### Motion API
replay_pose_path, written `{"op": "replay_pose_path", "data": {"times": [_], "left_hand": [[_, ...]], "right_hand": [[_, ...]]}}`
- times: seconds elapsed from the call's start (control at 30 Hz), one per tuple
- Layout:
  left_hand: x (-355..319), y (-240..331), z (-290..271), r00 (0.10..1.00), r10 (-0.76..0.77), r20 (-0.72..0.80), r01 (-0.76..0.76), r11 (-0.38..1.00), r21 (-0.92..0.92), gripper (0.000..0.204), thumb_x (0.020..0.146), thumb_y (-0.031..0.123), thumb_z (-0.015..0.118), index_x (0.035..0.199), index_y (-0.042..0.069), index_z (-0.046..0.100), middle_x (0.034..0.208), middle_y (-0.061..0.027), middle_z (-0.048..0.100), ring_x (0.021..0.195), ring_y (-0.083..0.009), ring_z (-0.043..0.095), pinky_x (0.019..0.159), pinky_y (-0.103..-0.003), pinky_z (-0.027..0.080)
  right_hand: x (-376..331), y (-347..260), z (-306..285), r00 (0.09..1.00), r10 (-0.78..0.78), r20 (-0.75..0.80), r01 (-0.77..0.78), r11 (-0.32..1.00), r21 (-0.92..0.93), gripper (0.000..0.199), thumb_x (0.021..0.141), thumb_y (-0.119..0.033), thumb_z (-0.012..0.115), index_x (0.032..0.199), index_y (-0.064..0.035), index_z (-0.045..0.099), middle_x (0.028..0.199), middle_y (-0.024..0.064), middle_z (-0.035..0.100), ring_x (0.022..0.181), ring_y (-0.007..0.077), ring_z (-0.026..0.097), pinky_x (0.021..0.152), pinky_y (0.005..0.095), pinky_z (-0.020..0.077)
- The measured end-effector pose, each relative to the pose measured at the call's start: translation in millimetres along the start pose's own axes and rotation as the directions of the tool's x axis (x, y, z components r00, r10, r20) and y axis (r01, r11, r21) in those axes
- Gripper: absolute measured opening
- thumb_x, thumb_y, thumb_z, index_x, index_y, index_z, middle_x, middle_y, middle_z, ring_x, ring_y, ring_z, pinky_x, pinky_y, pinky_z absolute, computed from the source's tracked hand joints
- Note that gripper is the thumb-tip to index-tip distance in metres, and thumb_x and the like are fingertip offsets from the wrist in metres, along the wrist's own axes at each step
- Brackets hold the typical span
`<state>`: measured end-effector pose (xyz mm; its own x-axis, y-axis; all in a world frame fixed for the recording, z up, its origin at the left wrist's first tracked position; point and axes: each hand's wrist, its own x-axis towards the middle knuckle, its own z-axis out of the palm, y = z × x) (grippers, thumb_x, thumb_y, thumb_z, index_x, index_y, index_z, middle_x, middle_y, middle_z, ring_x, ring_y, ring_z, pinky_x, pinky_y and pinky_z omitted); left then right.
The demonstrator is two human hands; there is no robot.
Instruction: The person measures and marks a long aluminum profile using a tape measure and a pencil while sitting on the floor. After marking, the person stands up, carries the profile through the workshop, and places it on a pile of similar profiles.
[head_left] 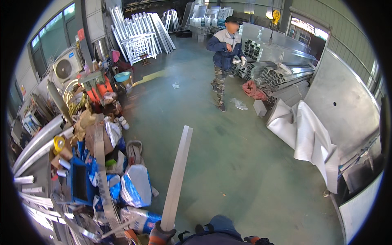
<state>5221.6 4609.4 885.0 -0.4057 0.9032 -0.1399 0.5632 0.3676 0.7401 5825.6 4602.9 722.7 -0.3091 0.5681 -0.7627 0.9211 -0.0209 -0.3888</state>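
In my left hand (161,235), gloved in dark grey and orange, is one end of a long pale metal angle bar (176,179). My fingers are closed around its near end. The bar slants up and forward, its far end over the green floor and a lengthwise fold running along it. At the lower edge only a small part of my gloved right hand (252,239) shows, beside my dark clothing. Its fingers are mostly cut off, so I cannot tell what they do.
Left of the bar lie blue-and-white bags (136,185), a blue crate (80,179) and metal strips. A person (225,51) in a cap stands ahead near stacked metal tubes (277,75). On the right, a crumpled white sheet (308,134) hangs by a large metal panel (341,102).
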Motion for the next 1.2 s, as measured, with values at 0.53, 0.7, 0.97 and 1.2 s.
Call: {"op": "replay_pose_path", "data": {"times": [0.53,0.7,0.97,1.2], "left_hand": [[789,267,8,0.990,0.106,0.098,-0.106,0.994,0.000,0.076,0.071,0.041,0.091,0.127,-0.001,0.060,0.109,-0.0229,0.075,0.104,-0.0346,0.075,0.090,-0.044,0.059],[1024,323,17,1.000,0.023,0.012,-0.021,0.993,-0.112,0.076,0.071,0.039,0.095,0.124,-0.001,0.059,0.103,-0.0220,0.075,0.095,-0.0348,0.076,0.083,-0.045,0.060],[1447,435,-17,0.983,0.093,0.157,-0.097,0.995,0.015,0.082,0.071,0.046,0.094,0.130,0.003,0.057,0.109,-0.0223,0.074,0.097,-0.0377,0.075,0.083,-0.046,0.059],[1791,547,-10,0.937,0.104,0.334,-0.170,0.970,0.174,0.078,0.078,0.042,0.091,0.136,0.004,0.055,0.106,-0.0202,0.074,0.095,-0.0338,0.074,0.081,-0.042,0.060]], "right_hand": [[620,-287,-802,0.992,-0.060,-0.113,0.062,0.998,0.010,0.029,0.096,-0.027,0.063,0.116,-0.0061,0.070,0.083,0.0158,0.072,0.077,0.0325,0.072,0.070,0.0478,0.0548],[769,-562,-1087,0.970,-0.047,-0.240,0.211,0.660,0.721,0.037,0.099,-0.038,0.068,0.115,-0.0060,0.073,0.084,0.0069,0.071,0.063,0.0156,0.063,0.056,0.0326,0.0502],[946,-823,-1391,0.944,-0.300,-0.137,0.288,0.549,0.785,0.076,0.098,-0.063,0.065,0.141,-0.0005,0.063,0.121,0.0136,0.073,0.111,0.0209,0.068,0.096,0.0350,0.0564],[1147,-873,-1645,0.937,-0.272,-0.221,0.300,0.297,0.907,0.064,0.091,-0.062,0.075,0.116,-0.0031,0.074,0.095,0.0074,0.073,0.077,0.0153,0.070,0.070,0.0304,0.0594]]}}
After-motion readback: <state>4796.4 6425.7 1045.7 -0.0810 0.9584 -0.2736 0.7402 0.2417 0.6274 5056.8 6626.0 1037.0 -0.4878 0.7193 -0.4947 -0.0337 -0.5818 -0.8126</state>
